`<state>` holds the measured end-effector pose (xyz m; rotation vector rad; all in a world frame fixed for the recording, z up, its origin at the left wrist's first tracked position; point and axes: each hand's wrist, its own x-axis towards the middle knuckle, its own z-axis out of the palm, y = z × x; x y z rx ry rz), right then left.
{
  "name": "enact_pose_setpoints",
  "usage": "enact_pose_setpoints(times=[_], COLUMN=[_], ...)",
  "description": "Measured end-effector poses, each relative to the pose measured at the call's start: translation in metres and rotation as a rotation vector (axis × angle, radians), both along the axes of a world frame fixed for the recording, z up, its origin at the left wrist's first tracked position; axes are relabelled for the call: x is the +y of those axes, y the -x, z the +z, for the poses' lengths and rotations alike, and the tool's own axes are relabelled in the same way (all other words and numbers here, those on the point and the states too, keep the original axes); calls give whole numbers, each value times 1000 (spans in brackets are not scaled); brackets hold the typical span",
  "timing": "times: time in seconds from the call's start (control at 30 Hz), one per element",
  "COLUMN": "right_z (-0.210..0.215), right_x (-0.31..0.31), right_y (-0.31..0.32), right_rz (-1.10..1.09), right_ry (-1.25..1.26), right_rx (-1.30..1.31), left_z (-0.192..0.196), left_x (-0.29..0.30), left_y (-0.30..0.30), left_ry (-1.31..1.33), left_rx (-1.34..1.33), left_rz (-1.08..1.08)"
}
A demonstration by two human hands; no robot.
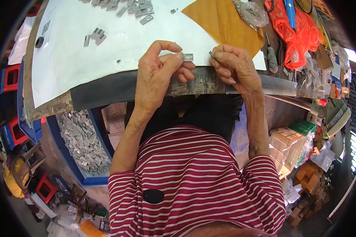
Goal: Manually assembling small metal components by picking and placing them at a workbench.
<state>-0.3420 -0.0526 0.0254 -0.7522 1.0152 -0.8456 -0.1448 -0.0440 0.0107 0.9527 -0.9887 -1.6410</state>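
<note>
A cluttered workshop surrounds a desk [106, 85] covered with a white sheet [91, 59], with a mustard-yellow sheet [221, 23] laid over its far right part. At the near edge of the desk the left hand [158, 75] pinches a small flat grey metal plate [188, 57] between thumb and forefinger, the other fingers curled below it. Just beside it, the right hand [235, 65] has its fingers closed on a tiny grey metal piece [211, 53], whose tip alone shows; the two parts are near each other but do not touch. More grey plates lie in a loose heap [122, 6] at the far edge and in a small cluster [95, 36] to the left. An orange plastic bag [298, 33] lies at the right. Below the desk, on the left, a blue crate [71, 158] is full of similar grey metal parts.
</note>
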Motion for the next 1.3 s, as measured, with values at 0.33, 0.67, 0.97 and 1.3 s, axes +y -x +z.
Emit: enact_pose_setpoints(times=[0.33, 0.67, 0.97, 1.3], right_z=[-3, 3, 5, 0], right_x=[-4, -3, 0, 3], right_y=[-11, -18, -18, -20], right_rz=[73, 97, 96, 117], right_ry=[-17, 5, 39, 125], right_rx=[-28, 29, 26, 244], left_z=[-8, -11, -3, -7], left_x=[-1, -2, 1, 5], left_y=[-1, 1, 1, 5], left_ry=[-6, 6, 70, 166], left_rx=[33, 50, -101, -149], left_rz=[-22, -23, -32, -37])
